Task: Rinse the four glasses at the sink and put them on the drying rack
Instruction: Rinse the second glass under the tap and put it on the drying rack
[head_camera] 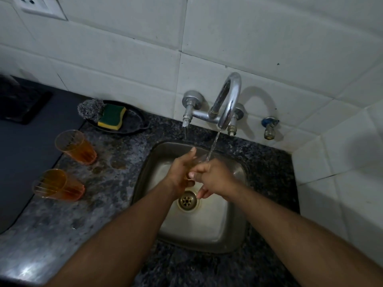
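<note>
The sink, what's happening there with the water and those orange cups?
A person is rinsing a glass over the sink. Both hands hold it under the stream of water running from the tap: the left hand and the right hand. Two orange glasses wait on the counter to the left, one upright and one lying on its side. A sponge and a scrubber sit on a dark plate behind them.

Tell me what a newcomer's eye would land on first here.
First, the two hands meeting over the sink: the left hand and right hand hold a glass under the thin stream from the tap. Next, two orange glasses stand on the dark counter to the left, in front of a sponge on a black dish.
</note>
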A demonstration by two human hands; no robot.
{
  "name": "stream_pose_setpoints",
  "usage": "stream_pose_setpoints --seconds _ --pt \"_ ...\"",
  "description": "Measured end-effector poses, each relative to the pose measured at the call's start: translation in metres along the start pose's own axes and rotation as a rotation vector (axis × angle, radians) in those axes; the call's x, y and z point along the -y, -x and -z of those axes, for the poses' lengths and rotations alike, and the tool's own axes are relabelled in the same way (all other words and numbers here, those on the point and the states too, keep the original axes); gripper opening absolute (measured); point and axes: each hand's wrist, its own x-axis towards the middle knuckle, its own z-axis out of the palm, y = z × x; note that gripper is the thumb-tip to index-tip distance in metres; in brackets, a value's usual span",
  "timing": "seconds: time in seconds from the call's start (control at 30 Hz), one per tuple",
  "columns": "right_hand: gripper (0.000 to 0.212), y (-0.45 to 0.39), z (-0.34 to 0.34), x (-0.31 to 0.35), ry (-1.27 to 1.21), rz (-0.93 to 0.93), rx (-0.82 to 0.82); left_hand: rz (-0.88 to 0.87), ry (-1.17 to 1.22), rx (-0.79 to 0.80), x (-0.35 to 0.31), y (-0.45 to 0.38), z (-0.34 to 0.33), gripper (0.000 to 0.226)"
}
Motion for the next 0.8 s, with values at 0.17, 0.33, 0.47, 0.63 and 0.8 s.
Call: stream_pose_setpoints --seconds 0.17,0.33,0.47,0.63,0.8 --pt "0.019 0.001 0.015 0.005 0.811 0.457 0.008 0.049 0.104 0.076 -0.009 0.008 0.011 0.046" --pt "0.023 -0.007 0.026 0.007 0.988 0.422 0.016 0.142 -0.041 0.072 -0.005 0.007 0.014 0.066" --pt "0.015 -0.01 0.018 0.006 0.577 0.366 0.029 -0.012 0.084 -0.036 0.003 0.006 0.007 0.04" --pt "0.048 -0.007 0.032 0.016 1.413 0.591 0.083 0.368 -0.182 0.132 0.0 0.012 0.013 0.062" --pt "0.044 -0.017 0.032 0.008 1.391 0.605 0.022 0.516 -0.345 0.116 -0.025 0.002 0.021 0.056"
